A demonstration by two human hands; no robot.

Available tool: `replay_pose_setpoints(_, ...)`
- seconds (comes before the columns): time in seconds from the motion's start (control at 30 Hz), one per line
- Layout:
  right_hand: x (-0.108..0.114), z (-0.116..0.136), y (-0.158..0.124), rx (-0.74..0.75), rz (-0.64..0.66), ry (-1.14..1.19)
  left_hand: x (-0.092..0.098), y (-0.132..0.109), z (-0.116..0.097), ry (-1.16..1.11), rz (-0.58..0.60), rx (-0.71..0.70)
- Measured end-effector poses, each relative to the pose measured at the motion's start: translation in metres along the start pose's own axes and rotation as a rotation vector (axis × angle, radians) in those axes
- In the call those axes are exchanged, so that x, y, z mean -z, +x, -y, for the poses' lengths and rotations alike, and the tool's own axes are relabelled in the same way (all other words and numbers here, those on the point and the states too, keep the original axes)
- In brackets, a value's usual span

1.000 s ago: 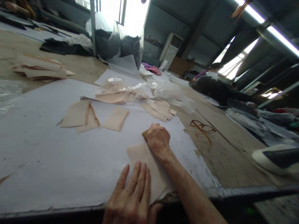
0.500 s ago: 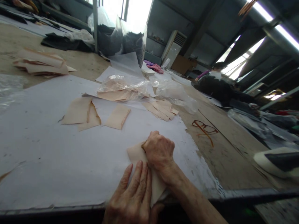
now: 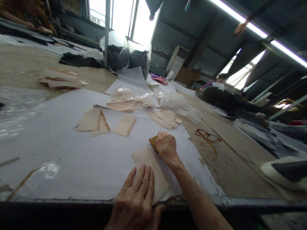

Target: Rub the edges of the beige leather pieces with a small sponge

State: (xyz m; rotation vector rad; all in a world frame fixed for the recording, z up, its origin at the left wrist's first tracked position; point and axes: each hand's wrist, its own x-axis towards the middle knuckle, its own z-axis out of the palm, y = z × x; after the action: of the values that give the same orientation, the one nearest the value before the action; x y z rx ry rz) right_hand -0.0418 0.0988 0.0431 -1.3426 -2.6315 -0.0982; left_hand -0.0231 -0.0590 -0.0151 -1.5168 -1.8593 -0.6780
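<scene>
Person at a long table (image 3: pixel 21 64), both bare hands on a white paper sheet (image 3: pixel 48 169), likely laid down to keep the work off the dirty top. Left hand (image 3: pixel 135 201) lies flat, fingers (image 3: pixel 141 179) spread and released, grasping nothing, pressing a tan piece (image 3: pixel 150 172), possibly thin leather, onto the paper near the table's near edge. Flat pressure seems meant to stop it sliding. Right hand (image 3: pixel 166 148) sits at 1 o'clock from the left, clenched in a fist around a small brown pad (image 3: pixel 153 143). The pad pokes out at the fist's 9 o'clock side, just beside the tan piece's top end, not clearly touching it. Pad material can't be told.

Farther out at 11 o'clock, loose tan scraps (image 3: pixel 90 119) lie spread apart on the paper, probably for easy picking. At 12 o'clock, more scraps sit in a clear plastic bag (image 3: pixel 129 102). A small stack (image 3: pixel 163 118) lies at 1 o'clock. Glasses (image 3: pixel 208 136) rest off the paper at 2 o'clock, seemingly set aside. A seated co-worker (image 3: pixel 216 92) is far off at 2 o'clock, hands not visible.
</scene>
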Motion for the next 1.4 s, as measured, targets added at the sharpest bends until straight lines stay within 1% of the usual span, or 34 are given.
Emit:
replay_pose_setpoints(0.1,0.002,-0.008,-0.022,0.069,-0.051,-0.027,0.000,0.001,0.000,0.000,-0.024,0.000)
replay_pose_setpoints(0.2,-0.009,-0.005,-0.036,0.122,-0.081,-0.090,-0.002,-0.001,0.002,-0.012,-0.025,-0.015)
replay_pose_setpoints(0.27,-0.017,0.001,-0.032,0.108,-0.084,-0.112,-0.003,-0.003,0.002,-0.022,-0.026,-0.015)
replay_pose_setpoints(0.37,-0.024,0.011,-0.012,0.061,-0.080,-0.093,-0.004,-0.004,0.002,-0.021,-0.016,-0.011)
replay_pose_setpoints(0.43,-0.022,0.012,0.000,0.023,-0.075,-0.068,-0.003,-0.004,0.002,-0.009,-0.005,-0.009)
replay_pose_setpoints(0.5,-0.014,0.008,0.005,-0.016,-0.081,-0.051,-0.003,-0.004,0.002,0.000,-0.004,-0.008)
replay_pose_setpoints(0.6,0.000,-0.002,-0.008,-0.028,-0.103,-0.071,-0.003,-0.004,0.002,0.003,-0.015,-0.010)
replay_pose_setpoints(0.67,0.004,-0.006,-0.022,0.043,-0.085,-0.095,-0.004,-0.004,0.002,-0.003,-0.014,-0.011)
replay_pose_setpoints(0.77,-0.001,-0.004,-0.036,0.148,-0.029,-0.118,-0.005,-0.006,0.002,-0.018,-0.011,-0.012)
replay_pose_setpoints(0.83,-0.009,0.001,-0.032,0.140,-0.025,-0.114,-0.005,-0.006,0.002,-0.023,0.008,-0.009)
replay_pose_setpoints(0.93,-0.017,0.009,-0.013,0.069,-0.044,-0.085,-0.003,-0.006,0.002,-0.024,0.025,-0.002)
replay_pose_setpoints(1.0,-0.016,0.010,-0.003,0.029,-0.062,-0.070,-0.001,-0.004,0.001,-0.027,0.006,0.001)
replay_pose_setpoints(1.07,-0.010,0.006,0.000,-0.019,-0.098,-0.064,0.000,-0.003,0.002,-0.032,-0.015,0.006)
replay_pose_setpoints(1.17,0.000,0.000,-0.012,-0.047,-0.125,-0.063,0.000,-0.002,0.001,-0.049,-0.011,0.019)
replay_pose_setpoints(1.23,0.002,-0.001,-0.024,0.009,-0.105,-0.071,-0.002,-0.003,-0.001,-0.087,-0.021,0.036)
replay_pose_setpoints(1.33,-0.003,0.006,-0.035,0.081,-0.064,-0.082,-0.007,-0.006,-0.005,-0.188,-0.106,0.141)
replay_pose_setpoints(1.4,-0.010,0.013,-0.032,0.085,-0.068,-0.078,-0.009,-0.008,-0.007,-0.217,-0.119,0.178)
